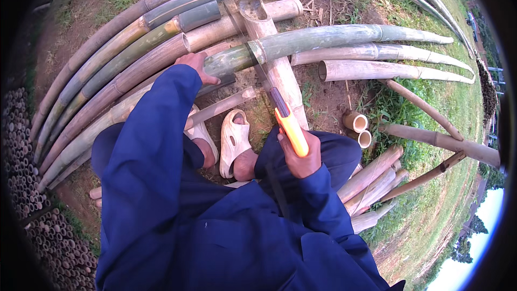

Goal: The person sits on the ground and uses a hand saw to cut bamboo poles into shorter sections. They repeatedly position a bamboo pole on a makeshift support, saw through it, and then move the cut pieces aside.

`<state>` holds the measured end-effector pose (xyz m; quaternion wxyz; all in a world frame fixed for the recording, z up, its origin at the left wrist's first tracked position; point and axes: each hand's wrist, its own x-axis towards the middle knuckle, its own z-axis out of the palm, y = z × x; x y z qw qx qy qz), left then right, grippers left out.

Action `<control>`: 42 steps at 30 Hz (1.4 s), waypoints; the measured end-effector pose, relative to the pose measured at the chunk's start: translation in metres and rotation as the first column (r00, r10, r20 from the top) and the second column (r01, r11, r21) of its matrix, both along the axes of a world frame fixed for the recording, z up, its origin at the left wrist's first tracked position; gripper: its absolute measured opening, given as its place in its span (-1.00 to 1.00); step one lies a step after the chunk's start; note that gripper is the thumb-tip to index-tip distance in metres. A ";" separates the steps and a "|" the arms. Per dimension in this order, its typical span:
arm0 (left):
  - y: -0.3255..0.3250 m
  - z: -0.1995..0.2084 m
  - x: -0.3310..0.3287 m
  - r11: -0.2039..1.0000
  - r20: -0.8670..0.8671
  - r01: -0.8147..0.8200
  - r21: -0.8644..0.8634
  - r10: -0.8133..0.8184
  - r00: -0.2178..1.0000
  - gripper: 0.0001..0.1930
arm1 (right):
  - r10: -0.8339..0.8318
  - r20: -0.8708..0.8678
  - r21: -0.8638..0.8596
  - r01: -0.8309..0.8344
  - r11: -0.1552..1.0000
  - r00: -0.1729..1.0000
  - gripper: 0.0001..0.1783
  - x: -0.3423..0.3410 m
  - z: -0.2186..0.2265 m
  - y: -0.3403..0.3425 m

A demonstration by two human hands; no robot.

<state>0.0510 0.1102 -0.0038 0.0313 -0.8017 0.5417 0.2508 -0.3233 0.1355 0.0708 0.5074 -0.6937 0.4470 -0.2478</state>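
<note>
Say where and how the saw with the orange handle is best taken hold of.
Probably best by its orange handle, from the near right side, where the right hand is closed around it. The handle is thick and slants back toward the wearer, while the thin blade runs away across the green bamboo pole, so that end looks poor to grip.

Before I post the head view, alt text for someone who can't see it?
A person's right hand grips an orange-handled saw, its blade across a green bamboo pole; the left hand is on the pole near its left end. The pole crosses over a notched bamboo support, with other poles on both sides.
</note>
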 end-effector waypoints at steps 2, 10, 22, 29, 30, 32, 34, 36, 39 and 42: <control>0.003 0.003 0.004 0.997 -0.014 -0.017 0.070 0.018 1.000 0.01 | 0.053 -0.073 0.092 -0.046 0.995 0.996 -0.78 -0.005 0.022 0.009; 0.020 0.003 -0.004 0.999 0.016 -0.034 -0.026 0.035 0.999 -0.05 | -0.006 -0.132 0.080 0.016 0.997 0.991 -0.80 -0.027 0.044 0.045; 0.010 0.002 -0.010 0.995 -0.021 -0.085 -0.058 0.084 0.996 -0.02 | -0.009 -0.101 -0.033 0.006 0.999 0.995 -0.66 -0.070 0.036 0.067; 0.013 0.008 -0.002 0.998 -0.001 -0.065 -0.017 0.065 0.998 -0.01 | 0.098 -0.043 0.005 -0.098 0.995 0.994 -0.76 -0.026 -0.011 0.025; 0.013 0.008 0.002 0.997 -0.020 -0.071 -0.020 0.071 0.997 -0.01 | 0.080 -0.051 0.058 -0.077 0.995 0.995 -0.76 -0.043 0.007 0.045; 0.014 0.002 0.005 0.997 -0.007 -0.076 -0.014 0.076 0.997 0.03 | 0.078 -0.110 -0.009 -0.080 0.997 0.991 -0.74 -0.084 0.035 0.081; 0.008 -0.006 0.002 0.998 -0.006 -0.066 -0.024 0.066 0.998 0.07 | 0.027 -0.129 -0.002 -0.027 1.000 0.991 -0.72 -0.090 0.056 0.088; 0.008 -0.017 0.009 0.997 0.016 -0.060 -0.041 0.061 0.998 0.11 | 0.036 -0.162 -0.002 -0.036 0.999 0.986 -0.72 -0.077 0.054 0.079; 0.006 -0.035 0.022 0.998 0.005 -0.046 -0.048 0.046 0.999 0.15 | 0.045 -0.120 0.021 -0.042 0.999 0.992 -0.79 -0.031 0.000 0.028; -0.001 -0.020 0.013 0.999 -0.025 -0.042 -0.022 0.041 0.999 0.11 | 0.058 -0.151 -0.012 -0.060 0.998 0.987 -0.79 -0.016 -0.021 0.016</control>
